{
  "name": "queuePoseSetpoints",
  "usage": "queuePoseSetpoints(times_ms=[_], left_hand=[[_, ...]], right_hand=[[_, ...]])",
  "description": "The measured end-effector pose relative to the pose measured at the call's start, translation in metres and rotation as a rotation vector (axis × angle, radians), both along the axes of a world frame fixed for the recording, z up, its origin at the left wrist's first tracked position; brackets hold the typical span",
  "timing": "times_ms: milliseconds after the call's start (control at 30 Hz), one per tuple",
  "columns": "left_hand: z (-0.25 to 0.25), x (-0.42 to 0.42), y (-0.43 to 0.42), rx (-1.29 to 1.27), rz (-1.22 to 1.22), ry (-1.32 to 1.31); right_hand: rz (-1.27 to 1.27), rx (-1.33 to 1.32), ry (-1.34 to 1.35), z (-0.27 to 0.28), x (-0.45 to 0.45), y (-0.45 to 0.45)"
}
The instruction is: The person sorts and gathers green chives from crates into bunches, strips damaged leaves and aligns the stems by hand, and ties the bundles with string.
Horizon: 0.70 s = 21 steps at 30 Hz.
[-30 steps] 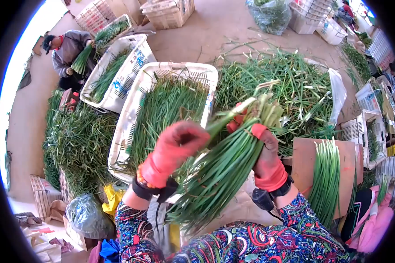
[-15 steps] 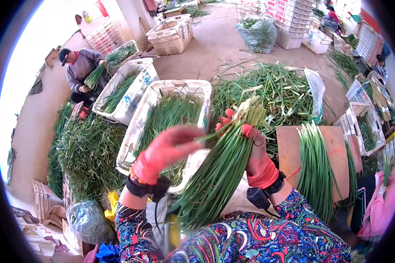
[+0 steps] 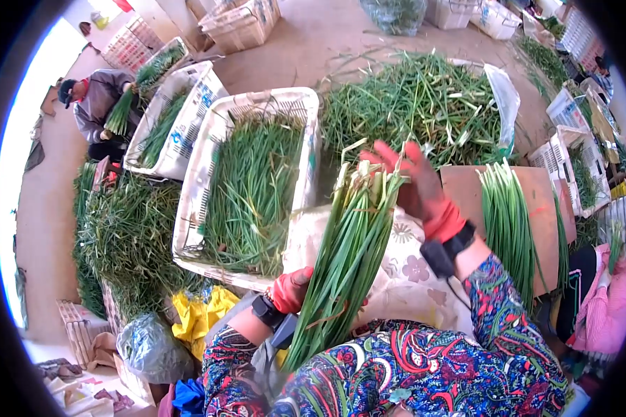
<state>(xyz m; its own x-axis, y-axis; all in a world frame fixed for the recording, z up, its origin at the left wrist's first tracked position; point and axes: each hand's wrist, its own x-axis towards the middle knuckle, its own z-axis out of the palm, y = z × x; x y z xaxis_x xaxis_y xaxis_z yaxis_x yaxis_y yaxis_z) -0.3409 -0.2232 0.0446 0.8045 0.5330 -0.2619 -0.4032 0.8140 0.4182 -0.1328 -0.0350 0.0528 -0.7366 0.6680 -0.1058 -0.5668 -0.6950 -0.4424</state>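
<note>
A bundle of long green stalks (image 3: 351, 257) with pale root ends up stands in front of the patterned clothing. My left hand (image 3: 291, 290), in a red glove, is closed round the lower left side of the bundle; its fingers are partly hidden behind the stalks. My right hand (image 3: 421, 184), also gloved, has its fingers spread and raised beside the pale ends, its palm near them. More stalks (image 3: 511, 215) lie in a neat row on a brown board (image 3: 459, 181) at the right.
A white crate (image 3: 188, 215) of green stalks is left of the bundle. Behind lies a loose heap (image 3: 410, 104). Another heap (image 3: 132, 236) stands at the left, near a yellow bag (image 3: 202, 313). A co-worker (image 3: 101, 104) holds stalks at the upper left.
My left hand has moved down from the upper part of the bundle to its lower side. My right hand has opened at the pale ends. The bundle stands more upright, and the view has shifted.
</note>
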Motion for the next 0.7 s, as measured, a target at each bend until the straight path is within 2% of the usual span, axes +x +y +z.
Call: queuePoseSetpoints(times_ms=[133,167,200,267,300,333,367,433,467,533,567,600,633,667,700], left_hand=[[-0.027,-0.005,0.013,-0.062,-0.006,-0.033],[-0.038,-0.005,0.016,-0.052,-0.009,-0.065],[-0.043,-0.006,0.018,-0.088,0.002,-0.11],[-0.045,-0.005,0.021,-0.161,0.03,-0.203],[-0.045,-0.006,0.023,-0.154,0.027,-0.185],[-0.046,-0.007,0.026,-0.171,0.019,-0.199],[-0.049,-0.009,0.024,-0.226,0.049,-0.202],[-0.066,-0.016,0.011,-0.343,0.166,-0.101],[-0.071,-0.026,0.004,-0.319,0.275,0.035],[-0.081,-0.036,0.001,-0.456,0.219,-0.233],[-0.085,-0.037,-0.001,-0.433,0.261,-0.149],[-0.088,-0.037,-0.005,-0.262,0.385,0.089],[-0.084,-0.039,-0.005,-0.266,0.402,0.098],[-0.076,-0.041,-0.001,-0.262,0.416,0.107],[-0.06,-0.039,0.005,-0.178,0.429,0.18]], right_hand=[[-0.047,0.369,-0.217,-0.003,-0.014,0.063],[0.049,0.458,-0.228,0.008,-0.023,0.055],[0.309,0.405,-0.288,-0.002,-0.031,0.05],[0.444,0.226,-0.303,0.021,-0.035,0.038],[0.339,0.256,-0.287,0.007,-0.035,0.051],[0.068,0.189,-0.239,0.003,-0.042,0.05],[0.281,0.243,-0.316,0.003,-0.043,0.046],[0.44,0.215,-0.351,0.013,-0.04,0.031],[0.449,0.622,-0.499,0.021,-0.033,0.04],[-0.038,0.465,-0.441,-0.01,-0.015,0.063],[-0.13,0.235,-0.273,-0.019,0.003,0.07],[-0.215,0.001,-0.108,-0.026,0.02,0.072],[-0.181,-0.066,-0.329,-0.031,0.03,0.057],[-0.056,-0.166,-0.319,-0.043,0.035,0.033],[0.059,-0.086,-0.487,-0.05,0.033,0.002]])
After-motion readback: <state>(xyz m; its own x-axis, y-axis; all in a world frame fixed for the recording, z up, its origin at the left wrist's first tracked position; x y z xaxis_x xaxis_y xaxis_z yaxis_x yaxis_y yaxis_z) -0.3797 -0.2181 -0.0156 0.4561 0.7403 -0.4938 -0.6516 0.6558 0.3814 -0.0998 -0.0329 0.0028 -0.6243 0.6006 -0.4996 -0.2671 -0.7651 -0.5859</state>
